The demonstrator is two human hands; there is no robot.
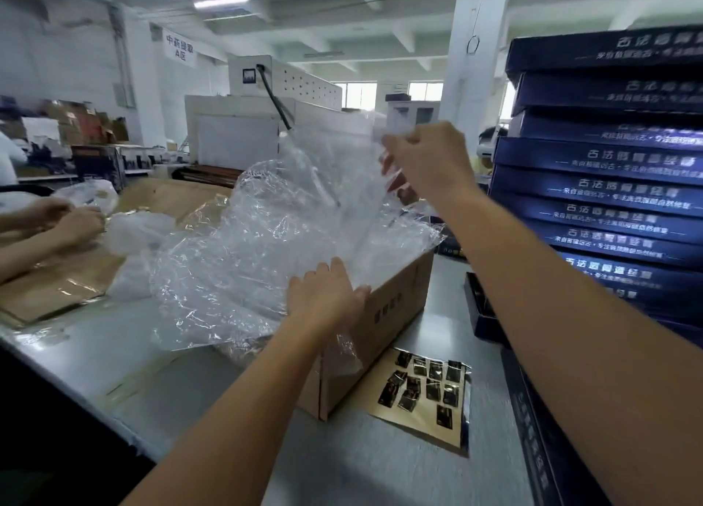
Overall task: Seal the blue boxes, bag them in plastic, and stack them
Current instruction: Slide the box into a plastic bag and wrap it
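The plastic bag (304,201) is thin clear film, crinkled and glossy. The carton (395,307) is brown matt cardboard. The blue boxes (616,201) are smooth printed card with a slight sheen. The worktop (95,353) is smooth grey, faintly reflective.

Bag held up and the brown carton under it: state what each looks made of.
The bag: thin clear plastic film, glossy; it crinkles, glints, and the room shows through. The carton: brown cardboard, matte, likely corrugated; printed side, folded corner seam.
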